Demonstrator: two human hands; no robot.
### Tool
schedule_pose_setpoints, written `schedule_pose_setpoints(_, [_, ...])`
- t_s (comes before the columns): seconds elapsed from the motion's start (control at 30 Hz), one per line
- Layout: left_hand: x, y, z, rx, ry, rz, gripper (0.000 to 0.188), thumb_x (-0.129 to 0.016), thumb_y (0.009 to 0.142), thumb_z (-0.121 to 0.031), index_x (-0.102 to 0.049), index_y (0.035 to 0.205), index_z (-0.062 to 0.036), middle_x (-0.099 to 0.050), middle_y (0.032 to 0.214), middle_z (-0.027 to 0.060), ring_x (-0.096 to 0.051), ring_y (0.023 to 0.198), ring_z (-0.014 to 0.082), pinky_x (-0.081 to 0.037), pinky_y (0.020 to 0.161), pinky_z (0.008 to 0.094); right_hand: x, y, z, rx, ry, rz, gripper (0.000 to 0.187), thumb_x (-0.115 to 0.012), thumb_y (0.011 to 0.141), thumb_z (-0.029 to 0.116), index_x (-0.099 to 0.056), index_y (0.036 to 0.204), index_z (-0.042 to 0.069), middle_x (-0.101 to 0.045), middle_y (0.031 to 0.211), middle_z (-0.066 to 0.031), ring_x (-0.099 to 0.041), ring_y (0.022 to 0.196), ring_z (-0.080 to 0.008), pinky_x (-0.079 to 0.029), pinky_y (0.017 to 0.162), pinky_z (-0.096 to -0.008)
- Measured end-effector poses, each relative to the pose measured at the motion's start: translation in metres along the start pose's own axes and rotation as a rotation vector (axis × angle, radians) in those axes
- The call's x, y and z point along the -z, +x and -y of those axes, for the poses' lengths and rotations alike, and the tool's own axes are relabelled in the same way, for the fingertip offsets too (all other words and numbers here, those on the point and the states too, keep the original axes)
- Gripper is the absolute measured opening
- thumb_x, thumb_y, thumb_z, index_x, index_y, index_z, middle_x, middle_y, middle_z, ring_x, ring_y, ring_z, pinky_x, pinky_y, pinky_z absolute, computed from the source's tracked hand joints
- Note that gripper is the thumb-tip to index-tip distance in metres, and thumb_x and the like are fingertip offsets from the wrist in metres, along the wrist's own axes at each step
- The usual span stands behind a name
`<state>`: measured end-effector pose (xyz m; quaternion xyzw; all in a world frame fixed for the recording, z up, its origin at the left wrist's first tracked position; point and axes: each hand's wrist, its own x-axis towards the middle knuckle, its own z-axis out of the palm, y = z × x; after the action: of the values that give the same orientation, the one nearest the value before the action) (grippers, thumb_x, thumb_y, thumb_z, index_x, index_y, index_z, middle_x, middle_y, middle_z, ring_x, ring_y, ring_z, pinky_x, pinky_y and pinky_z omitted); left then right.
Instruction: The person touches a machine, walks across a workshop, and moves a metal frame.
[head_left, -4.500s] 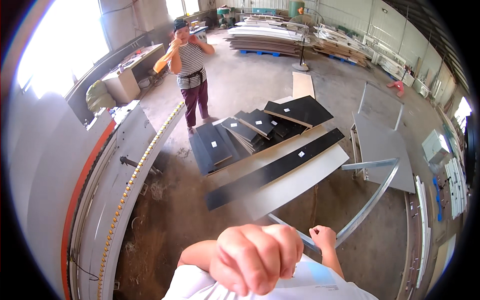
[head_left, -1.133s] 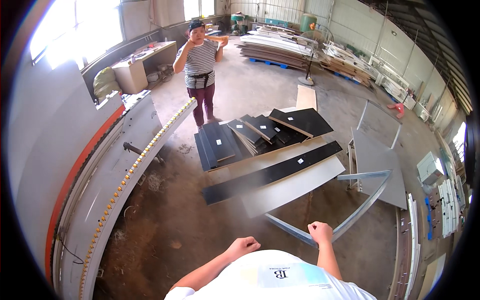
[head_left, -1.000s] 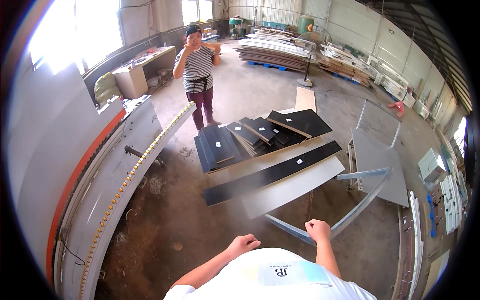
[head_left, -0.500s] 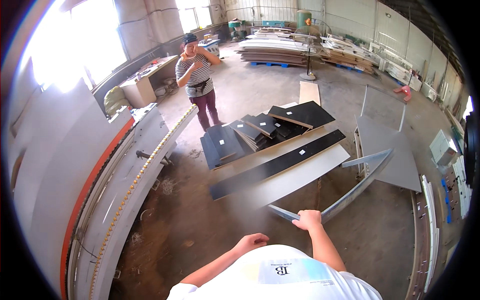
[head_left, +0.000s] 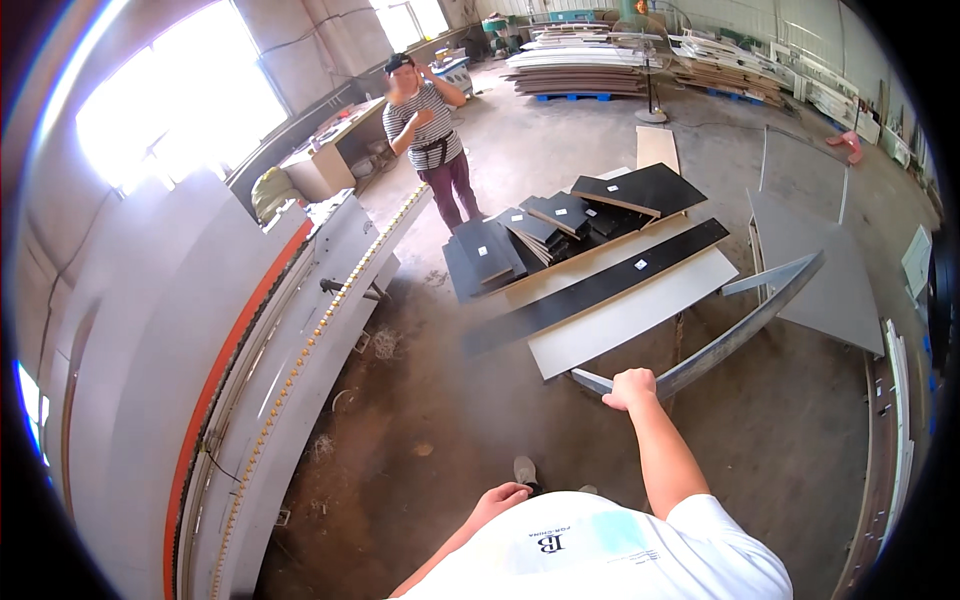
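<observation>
My right hand (head_left: 630,389) is wrapped round the corner of a grey metal frame (head_left: 742,327), where two of its bars meet. Boards lie across this frame: a white board (head_left: 625,316) and, just beyond it, a long black board (head_left: 610,286) with a small white label. Several shorter black panels (head_left: 483,250) are stacked loosely behind them, some askew. My left hand (head_left: 503,497) hangs low in front of my shirt, apart from the boards. Its fingers are curled together, and I see nothing in them.
To the left runs a long machine (head_left: 290,400) with a row of yellow rollers and an orange strip. A person (head_left: 432,135) in a striped top stands beyond the panels. A grey sheet (head_left: 815,270) leans at the right. Sheet stacks (head_left: 580,70) stand on pallets farther back.
The view has swung left and down, so the scene sits farther right and higher. My right hand stays on the frame corner. My left hand remains low, and a shoe now shows beside it.
</observation>
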<state>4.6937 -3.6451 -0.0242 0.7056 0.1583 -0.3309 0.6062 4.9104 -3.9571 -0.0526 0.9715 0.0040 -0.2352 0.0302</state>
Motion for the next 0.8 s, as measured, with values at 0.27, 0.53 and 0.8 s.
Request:
schedule_pose_setpoints(0.27, [0.012,0.001,-0.019,-0.1,0.071,0.006,0.037,-0.061,0.107,-0.029,-0.068,0.129,-0.0006,-0.072,0.114,0.008,-0.066,0.107,0.0155,-0.052,0.094,0.032,-0.013,-0.006,0.009,0.018,-0.029,-0.004,0.026,-0.069,0.084,0.024,-0.082,0.106,0.017,-0.079,0.107,-0.0063,-0.075,0.103,-0.0235,-0.059,0.086,-0.0361])
schedule_pose_setpoints(0.53, [0.051,0.023,-0.013,-0.111,0.039,0.012,0.038,-0.061,0.106,-0.03,-0.068,0.129,-0.0006,-0.072,0.114,0.0083,-0.066,0.107,0.016,-0.053,0.093,0.0325,-0.022,-0.029,0.017,-0.006,-0.027,0.042,0.026,-0.067,0.087,0.019,-0.081,0.109,0.018,-0.079,0.108,-0.0087,-0.075,0.103,-0.0261,-0.059,0.085,-0.0378])
schedule_pose_setpoints(0.8, [0.092,0.061,-0.027,-0.188,0.125,0.096,0.039,-0.061,0.106,-0.032,-0.069,0.129,-0.0016,-0.073,0.115,0.009,-0.067,0.108,0.0168,-0.053,0.094,0.0333,-0.042,-0.057,0.034,-0.061,0.072,-0.021,0.021,-0.068,0.084,0.021,-0.08,0.101,0.019,-0.078,0.1,-0.0085,-0.075,0.098,-0.0282,-0.057,0.083,-0.0411])
